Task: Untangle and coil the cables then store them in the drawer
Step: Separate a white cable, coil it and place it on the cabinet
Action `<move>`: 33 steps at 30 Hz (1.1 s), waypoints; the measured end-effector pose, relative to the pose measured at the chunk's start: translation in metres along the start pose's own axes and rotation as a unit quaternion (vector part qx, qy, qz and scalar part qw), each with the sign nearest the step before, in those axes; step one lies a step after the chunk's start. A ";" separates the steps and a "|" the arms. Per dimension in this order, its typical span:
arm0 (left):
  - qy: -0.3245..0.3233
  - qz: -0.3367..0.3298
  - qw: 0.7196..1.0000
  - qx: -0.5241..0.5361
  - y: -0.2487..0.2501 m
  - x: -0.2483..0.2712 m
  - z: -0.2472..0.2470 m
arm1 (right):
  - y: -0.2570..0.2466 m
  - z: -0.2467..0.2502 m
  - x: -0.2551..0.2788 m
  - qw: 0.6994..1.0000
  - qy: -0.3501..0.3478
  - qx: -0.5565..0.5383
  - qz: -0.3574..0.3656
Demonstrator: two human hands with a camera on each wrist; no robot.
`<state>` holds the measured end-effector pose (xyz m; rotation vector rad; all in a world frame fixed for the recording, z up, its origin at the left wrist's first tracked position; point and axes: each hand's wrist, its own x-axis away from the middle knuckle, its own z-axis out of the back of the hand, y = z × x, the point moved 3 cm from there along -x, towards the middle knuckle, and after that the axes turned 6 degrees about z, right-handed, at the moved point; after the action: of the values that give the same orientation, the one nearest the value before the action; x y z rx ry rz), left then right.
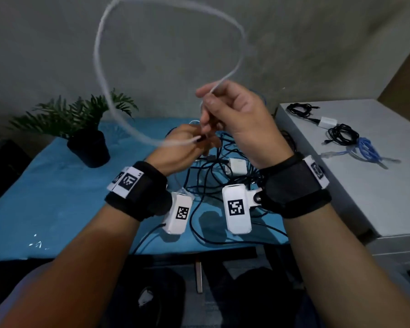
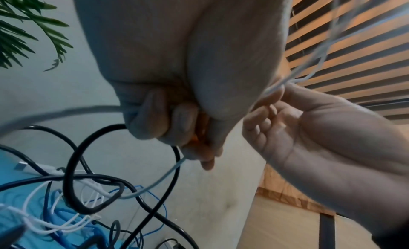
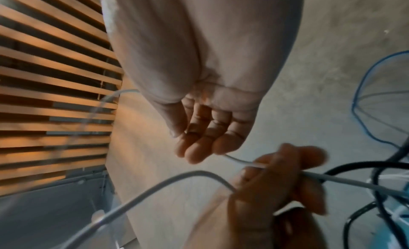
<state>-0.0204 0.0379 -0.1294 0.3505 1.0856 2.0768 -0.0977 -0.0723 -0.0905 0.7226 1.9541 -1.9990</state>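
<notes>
A thin white cable (image 1: 98, 62) swings in a wide, blurred loop in the air above the table. My left hand (image 1: 187, 147) grips it low, fingers curled round it (image 2: 168, 123); a black cable (image 2: 73, 165) loops past those fingers. My right hand (image 1: 237, 114), just above, pinches the white cable's strands between thumb and forefinger (image 2: 281, 88). In the right wrist view the white cable (image 3: 354, 182) runs from my right hand (image 3: 205, 130) through my left hand (image 3: 287, 182). Below lies a tangle of black, white and blue cables (image 1: 213, 176).
The blue-covered table (image 1: 57, 197) carries a potted plant (image 1: 88, 143) at the back left and a white adapter (image 1: 237, 165) in the tangle. To the right, a white cabinet (image 1: 365, 197) holds coiled black cables (image 1: 341, 134) and a blue cable (image 1: 367, 150).
</notes>
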 end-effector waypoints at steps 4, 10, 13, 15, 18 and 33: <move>0.088 0.032 0.994 0.061 -0.003 -0.006 0.007 | 0.008 0.010 0.003 1.000 0.003 0.014 -0.015; 0.128 0.047 0.950 0.281 -0.015 -0.015 0.022 | 0.055 0.019 0.019 0.923 -0.172 0.282 -0.195; 0.129 0.029 0.914 0.384 -0.009 -0.014 0.031 | 0.083 0.017 0.029 0.899 -0.210 0.275 -0.269; 0.129 0.011 0.887 0.444 -0.001 -0.012 0.042 | 0.099 0.024 0.026 0.899 -0.172 0.274 -0.295; 0.098 -0.039 0.825 0.556 0.010 -0.006 0.060 | 0.119 0.039 0.016 0.881 -0.127 0.346 -0.297; 0.053 -0.009 0.848 0.527 0.009 -0.010 0.057 | 0.071 0.024 0.004 0.904 -0.085 0.367 -0.201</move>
<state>0.0136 0.0609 -0.0870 0.7361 2.2247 1.2883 -0.0694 -0.0997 -0.1541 0.2540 1.2863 -2.9799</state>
